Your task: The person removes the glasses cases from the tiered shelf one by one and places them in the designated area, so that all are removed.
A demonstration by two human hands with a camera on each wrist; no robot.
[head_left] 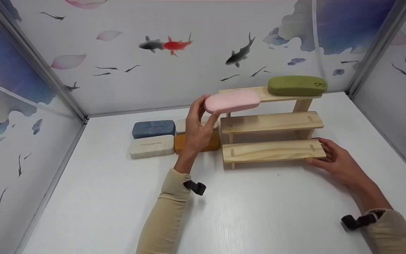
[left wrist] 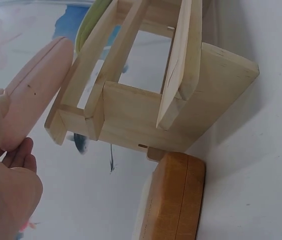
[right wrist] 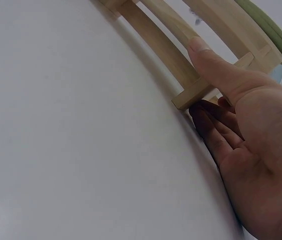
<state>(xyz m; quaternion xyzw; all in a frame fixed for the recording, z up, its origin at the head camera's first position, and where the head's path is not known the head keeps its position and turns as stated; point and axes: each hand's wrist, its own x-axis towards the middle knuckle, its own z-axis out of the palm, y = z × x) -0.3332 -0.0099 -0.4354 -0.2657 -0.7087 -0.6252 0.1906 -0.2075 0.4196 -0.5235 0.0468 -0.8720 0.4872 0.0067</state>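
Note:
A pink case [head_left: 233, 101] is held by its left end in my left hand [head_left: 198, 128], at the left part of the top shelf of a wooden three-step rack [head_left: 273, 151]. In the left wrist view, the pink case [left wrist: 38, 92] is tilted beside the rack's top board, and whether it touches the wood I cannot tell. My right hand [head_left: 340, 164] grips the right end of the lowest step. In the right wrist view its thumb lies over the wood, with the other fingers below. A green case [head_left: 297, 85] lies on the right part of the top shelf.
Left of the rack on the white table [head_left: 245, 211] lie a blue case [head_left: 153, 128], a cream case [head_left: 152, 146], an orange case [head_left: 211, 141] and another pale case behind my left hand. Printed panels [head_left: 118, 84] stand behind and at both sides.

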